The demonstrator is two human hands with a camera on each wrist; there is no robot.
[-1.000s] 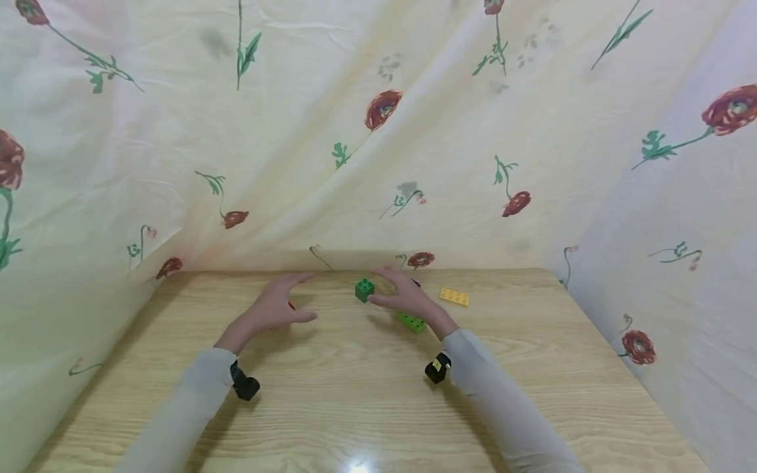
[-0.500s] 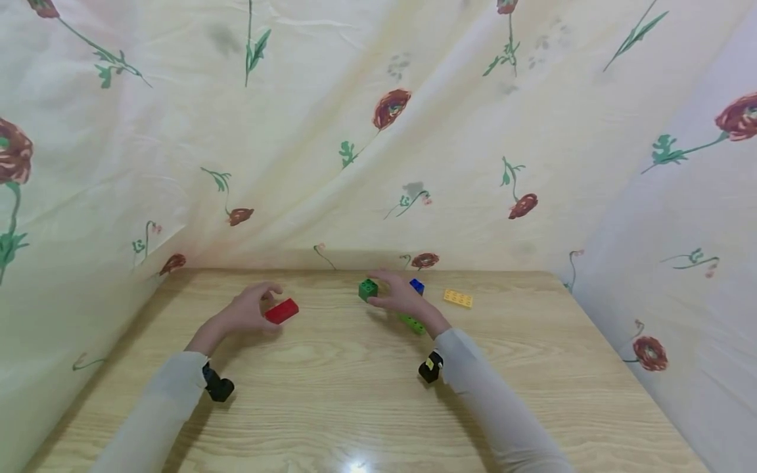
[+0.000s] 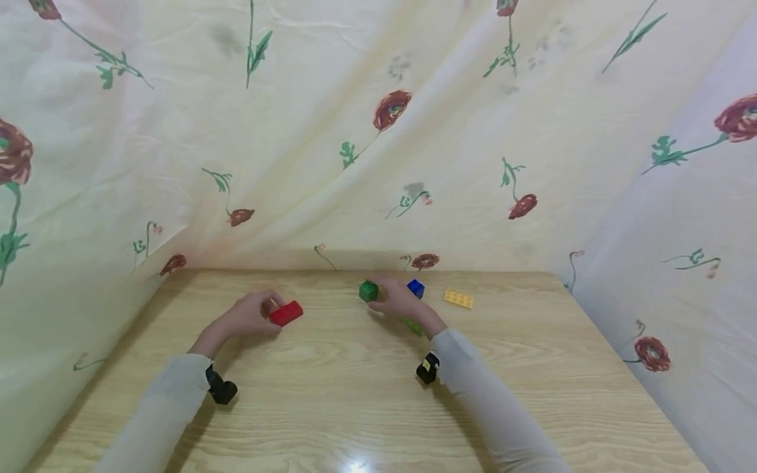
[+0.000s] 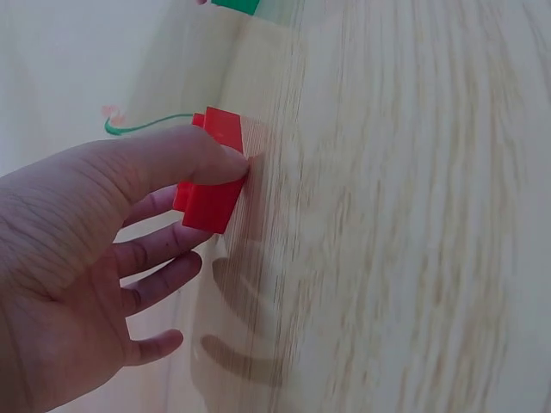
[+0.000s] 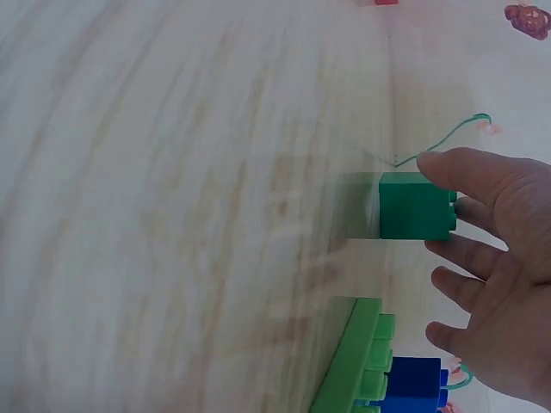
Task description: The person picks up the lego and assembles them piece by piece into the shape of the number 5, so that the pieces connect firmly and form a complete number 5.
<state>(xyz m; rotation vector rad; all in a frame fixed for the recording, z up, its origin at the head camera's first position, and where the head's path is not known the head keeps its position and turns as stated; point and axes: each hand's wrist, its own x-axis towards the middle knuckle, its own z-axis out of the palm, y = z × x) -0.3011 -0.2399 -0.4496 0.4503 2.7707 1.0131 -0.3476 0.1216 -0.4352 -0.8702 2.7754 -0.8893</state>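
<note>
My left hand (image 3: pixel 251 314) pinches a red toy building brick (image 3: pixel 286 313) by its left end, at the left of the table. In the left wrist view the thumb lies across the red brick (image 4: pixel 215 202), fingers behind it, the lower ones loosely bent. My right hand (image 3: pixel 397 299) is at a dark green square toy brick (image 3: pixel 368 292) near the back edge. In the right wrist view the thumb tip overlaps the top corner of the green brick (image 5: pixel 413 206), and fingers curl around its studded side.
Beside the right hand are a blue brick (image 3: pixel 416 289) and a light green brick (image 3: pixel 412 326), partly hidden by the wrist. Farther right lies a yellow brick (image 3: pixel 458 299). A flowered cloth (image 3: pixel 284 164) hangs behind and beside the wooden table (image 3: pixel 331 394).
The left hand moved left off the red brick's front, uncovering it, then took hold of its left end. The right hand's fingers drew in around the green brick, which stayed in place.
</note>
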